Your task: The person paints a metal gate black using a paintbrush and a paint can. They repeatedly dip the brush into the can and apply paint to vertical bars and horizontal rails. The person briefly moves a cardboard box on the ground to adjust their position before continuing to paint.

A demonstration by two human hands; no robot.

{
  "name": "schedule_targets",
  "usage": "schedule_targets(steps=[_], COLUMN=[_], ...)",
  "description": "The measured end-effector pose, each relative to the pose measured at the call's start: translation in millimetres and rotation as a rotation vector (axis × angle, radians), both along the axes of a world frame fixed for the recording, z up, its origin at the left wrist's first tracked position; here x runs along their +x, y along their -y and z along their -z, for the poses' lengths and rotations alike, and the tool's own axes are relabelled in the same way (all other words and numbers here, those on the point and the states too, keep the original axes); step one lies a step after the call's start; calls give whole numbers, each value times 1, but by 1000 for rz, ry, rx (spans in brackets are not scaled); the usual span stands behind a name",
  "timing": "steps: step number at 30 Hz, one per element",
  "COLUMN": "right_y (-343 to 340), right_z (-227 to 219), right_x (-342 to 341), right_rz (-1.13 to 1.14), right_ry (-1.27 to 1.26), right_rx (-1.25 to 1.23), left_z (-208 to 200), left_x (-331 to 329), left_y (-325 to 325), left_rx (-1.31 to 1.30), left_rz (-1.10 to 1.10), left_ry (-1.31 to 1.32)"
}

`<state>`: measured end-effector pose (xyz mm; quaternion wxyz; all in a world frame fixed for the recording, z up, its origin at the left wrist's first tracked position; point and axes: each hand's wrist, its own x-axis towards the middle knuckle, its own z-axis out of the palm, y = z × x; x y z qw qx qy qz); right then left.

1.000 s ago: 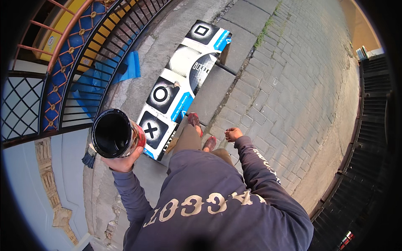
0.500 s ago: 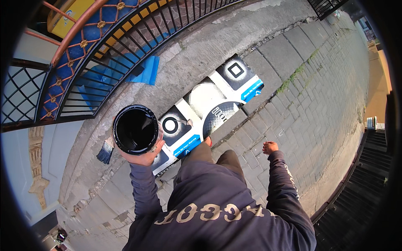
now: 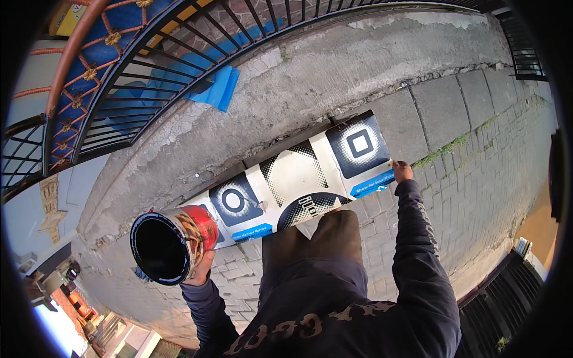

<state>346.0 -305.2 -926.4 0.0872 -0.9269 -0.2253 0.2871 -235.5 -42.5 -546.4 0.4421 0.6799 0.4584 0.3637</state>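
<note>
A paint can [image 3: 206, 225] with a red and brown side is in my left hand [image 3: 203, 267], tilted so that its mouth with dark paint [image 3: 158, 247] shows. My fingers wrap round its side. Dark brush bristles [image 3: 142, 274] stick out from behind the can; the rest of the brush is hidden. My right hand [image 3: 403, 171] is closed on the right corner of a long printed sheet [image 3: 295, 170], white, black and blue with square and ring shapes. The sheet stretches in front of my legs, and the can covers part of its left end.
Grey paving [image 3: 382, 221] runs under and around me. Beyond the sheet lies a rough concrete strip [image 3: 334, 65], then a curved metal fence [image 3: 137, 77] with a blue sheet [image 3: 221, 86] by its bars. A dark slatted grate [image 3: 501, 304] is at the lower right.
My right hand has reached forward and taken hold of the sheet's right corner. The can has moved left and nearer to me, tilting so its side shows. My view has turned.
</note>
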Motion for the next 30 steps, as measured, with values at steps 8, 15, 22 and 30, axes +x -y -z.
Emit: schedule_targets(steps=[8,15,22,30], right_y=[-86,-67,-74,-75], right_z=[73,94,83,77], right_x=[48,56,47,42], right_rz=[39,-71,21,-21], right_ry=[-203,-7,108,189], right_rx=[67,-86,-281,-304], left_z=[76,122,126,119], left_x=[-15,-59,-104,-121], left_y=[-7,-34,-48,-50], left_rx=[-136,-84,-200,-333], left_rz=[-214,-132,-74,-82], left_ry=[-188,-324,-295,-336])
